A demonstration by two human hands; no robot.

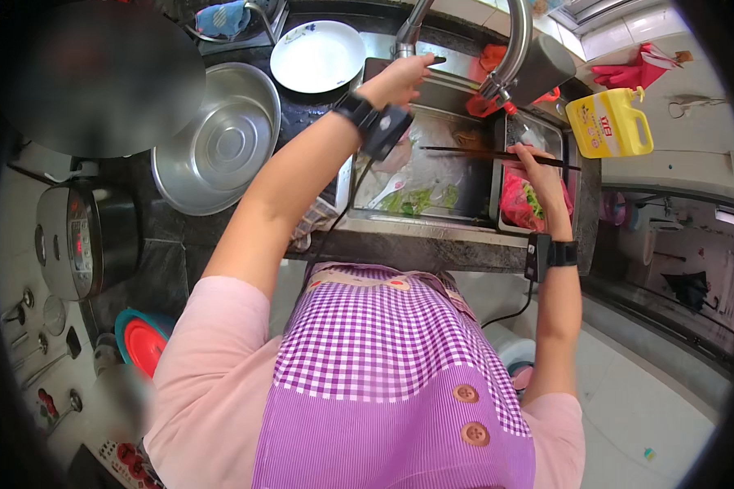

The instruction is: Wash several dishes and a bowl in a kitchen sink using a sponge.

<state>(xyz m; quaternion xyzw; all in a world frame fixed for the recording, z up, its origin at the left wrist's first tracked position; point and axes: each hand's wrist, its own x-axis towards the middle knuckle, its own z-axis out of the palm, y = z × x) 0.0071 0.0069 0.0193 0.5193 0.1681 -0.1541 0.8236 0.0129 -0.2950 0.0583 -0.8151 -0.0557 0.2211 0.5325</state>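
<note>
My right hand grips dark chopsticks that reach left across the sink. Beside the base of the metal faucet is my left hand, its fingers curled. A small black piece shows at its fingertips; whether the hand holds it, I cannot tell. In the large sink basin lie green leaf scraps and a white spoon. A pale pinkish item there is partly hidden by my left wrist. Under my right hand, the small basin holds a red plastic bag with green vegetables.
Left of the sink are a white plate and a large metal bowl. A rice cooker stands farther left. A yellow jug stands right of the sink. Pink gloves hang on the wall. The curved spout overhangs the sink.
</note>
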